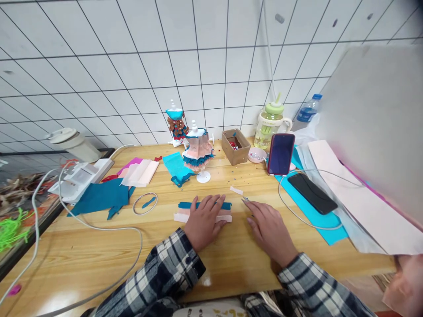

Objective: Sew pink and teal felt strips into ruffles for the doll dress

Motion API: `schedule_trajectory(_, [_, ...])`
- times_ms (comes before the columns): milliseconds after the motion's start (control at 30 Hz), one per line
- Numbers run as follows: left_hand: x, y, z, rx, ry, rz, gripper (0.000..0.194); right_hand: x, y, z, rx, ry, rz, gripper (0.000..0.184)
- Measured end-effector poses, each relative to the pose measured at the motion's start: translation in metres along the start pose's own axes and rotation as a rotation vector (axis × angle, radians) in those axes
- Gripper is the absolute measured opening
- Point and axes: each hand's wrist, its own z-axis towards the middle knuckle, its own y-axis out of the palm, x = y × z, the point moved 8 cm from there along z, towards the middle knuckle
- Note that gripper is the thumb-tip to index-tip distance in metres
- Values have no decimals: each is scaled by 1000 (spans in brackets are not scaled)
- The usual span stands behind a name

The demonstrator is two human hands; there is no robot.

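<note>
My left hand [204,222] lies flat on a layered stack of crepe paper strips, fingers spread. A dark teal strip [183,205] shows at the far edge of the stack, a peach strip [183,211] below it and a pale pink strip [180,218] nearest me. To the right, my right hand [269,229] rests on the table with fingers stretched and thumb apart. Its fingertips are by a small bluish scrap [245,199], too small to make out. Just beyond lies a short pale pink strip [236,190].
A small dress form [198,147] in ruffled paper stands ahead, another [176,125] behind it. Nearby are a cardboard box [236,149], a pink dish [257,155], a jug [269,125] and an upright phone [280,154]. Cables [140,237] cross the left; paper sheets [360,198] lie right.
</note>
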Motion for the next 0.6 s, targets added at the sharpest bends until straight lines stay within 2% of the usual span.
schedule_trajectory(100, [-14, -4, 17, -43, -130, -35, 70, 22, -2, 8, 14, 178, -70, 37])
schedule_trajectory(167, [-18, 0, 31, -87, -154, -40, 72, 27, 2, 16, -14, 206, -105, 30])
schedule_trajectory(233, [-18, 6, 41, -154, -139, -44, 65, 29, 8, 22, -50, 214, -86, 19])
schedule_trajectory(400, [-24, 12, 45, -287, -173, -177, 41, 37, 19, 22, -145, 256, 185, 4])
schedule_trajectory(500, [-34, 6, 40, -324, -218, -334, 31, 36, 15, 26, -126, 277, 330, 4])
schedule_trajectory(600, [-45, -6, 35, -354, -235, -518, 30, 28, 11, 41, -93, 316, 597, 3])
